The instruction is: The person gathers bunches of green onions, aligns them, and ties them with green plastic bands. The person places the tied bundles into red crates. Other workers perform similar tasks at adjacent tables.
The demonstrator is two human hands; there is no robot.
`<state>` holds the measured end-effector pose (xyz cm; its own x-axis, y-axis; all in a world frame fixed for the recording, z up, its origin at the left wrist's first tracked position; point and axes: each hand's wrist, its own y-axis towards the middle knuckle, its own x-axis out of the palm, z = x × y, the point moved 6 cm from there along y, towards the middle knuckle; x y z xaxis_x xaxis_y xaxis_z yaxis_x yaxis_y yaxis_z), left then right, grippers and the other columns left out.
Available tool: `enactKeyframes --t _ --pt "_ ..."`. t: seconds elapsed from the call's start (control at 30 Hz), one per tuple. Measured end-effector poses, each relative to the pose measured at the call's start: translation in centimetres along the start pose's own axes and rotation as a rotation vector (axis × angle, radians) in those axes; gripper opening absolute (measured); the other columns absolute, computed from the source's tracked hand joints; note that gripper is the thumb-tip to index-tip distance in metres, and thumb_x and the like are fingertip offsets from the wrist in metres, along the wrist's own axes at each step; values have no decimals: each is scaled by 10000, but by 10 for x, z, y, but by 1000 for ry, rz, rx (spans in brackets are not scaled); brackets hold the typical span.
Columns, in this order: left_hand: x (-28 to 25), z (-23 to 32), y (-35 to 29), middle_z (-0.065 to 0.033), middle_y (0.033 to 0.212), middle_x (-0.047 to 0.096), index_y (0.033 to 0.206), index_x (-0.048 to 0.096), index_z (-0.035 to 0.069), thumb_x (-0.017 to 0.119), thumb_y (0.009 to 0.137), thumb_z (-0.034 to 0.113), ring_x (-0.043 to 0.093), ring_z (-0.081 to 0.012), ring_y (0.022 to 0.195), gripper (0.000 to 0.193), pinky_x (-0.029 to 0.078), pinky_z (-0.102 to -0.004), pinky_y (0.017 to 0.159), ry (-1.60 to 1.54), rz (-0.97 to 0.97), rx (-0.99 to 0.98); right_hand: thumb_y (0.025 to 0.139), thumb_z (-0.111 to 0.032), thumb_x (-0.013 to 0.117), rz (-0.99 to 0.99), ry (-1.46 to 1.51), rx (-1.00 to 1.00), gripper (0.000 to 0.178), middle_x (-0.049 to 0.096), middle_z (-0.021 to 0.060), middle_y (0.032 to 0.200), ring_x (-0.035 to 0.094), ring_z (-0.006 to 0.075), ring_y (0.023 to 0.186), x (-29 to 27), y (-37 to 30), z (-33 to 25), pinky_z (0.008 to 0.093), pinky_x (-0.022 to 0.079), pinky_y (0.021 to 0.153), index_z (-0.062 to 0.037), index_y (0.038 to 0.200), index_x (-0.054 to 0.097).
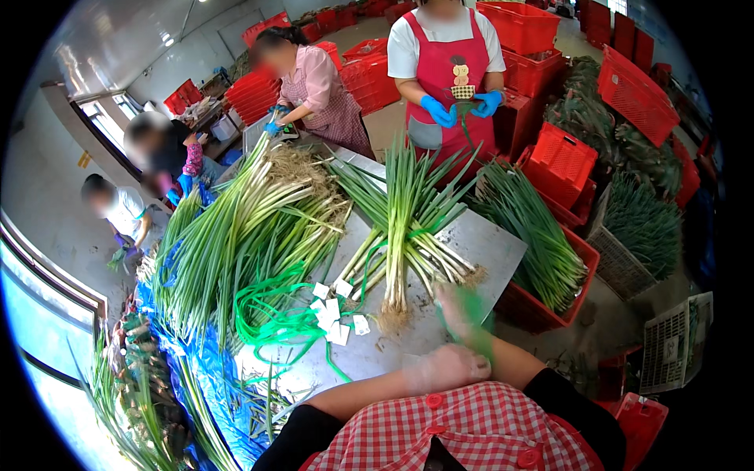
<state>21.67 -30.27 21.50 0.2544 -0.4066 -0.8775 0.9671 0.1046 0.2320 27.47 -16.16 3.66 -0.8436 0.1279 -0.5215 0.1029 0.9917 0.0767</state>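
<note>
My left hand (455,367) is closed in front of my apron at the table's near edge; what its fingers hold, if anything, I cannot make out. Just beyond it my right hand (462,312) is smeared by motion, its fingers unclear. A blurred green strip (481,334) shows beside both hands. Ahead of them, a bunch of spring onions (399,228) lies roots toward me, across others on the metal table (357,243). To the left, green ties (271,310) lie tangled, with several white tags (334,312) among them.
A large heap of spring onions (243,220) covers the table's left side. At right stand a red crate of onions (550,302) and a grey crate (616,251). Across the table, a person in a red apron (448,86) wears blue gloves; other people work at left.
</note>
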Motion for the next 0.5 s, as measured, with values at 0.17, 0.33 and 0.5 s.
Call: enactKeyframes --t 0.17,0.33,0.5 --pt "-42 -194 -110 -168 973 655 1123 572 -24 776 703 320 632 -339 906 580 505 -394 811 13 852 -1186 880 -253 603 -48 744 338 245 616 50 906 555 129 856 30 -24 18 292 441 777 -32 980 634" --pt "24 -290 -149 -199 978 653 1086 571 -55 789 655 339 634 -336 912 623 502 -396 797 -280 535 -1670 883 -234 600 -84 707 443 300 591 38 979 541 148 863 49 -18 20 289 430 805 -7 1078 573" --pt "148 -373 -190 -130 737 625 884 617 -21 719 717 166 613 -254 618 271 499 -362 564 -1080 762 -1519 860 -217 647 -166 532 192 526 550 119 1217 521 220 1117 76 -18 4 325 395 967 18 1296 469"
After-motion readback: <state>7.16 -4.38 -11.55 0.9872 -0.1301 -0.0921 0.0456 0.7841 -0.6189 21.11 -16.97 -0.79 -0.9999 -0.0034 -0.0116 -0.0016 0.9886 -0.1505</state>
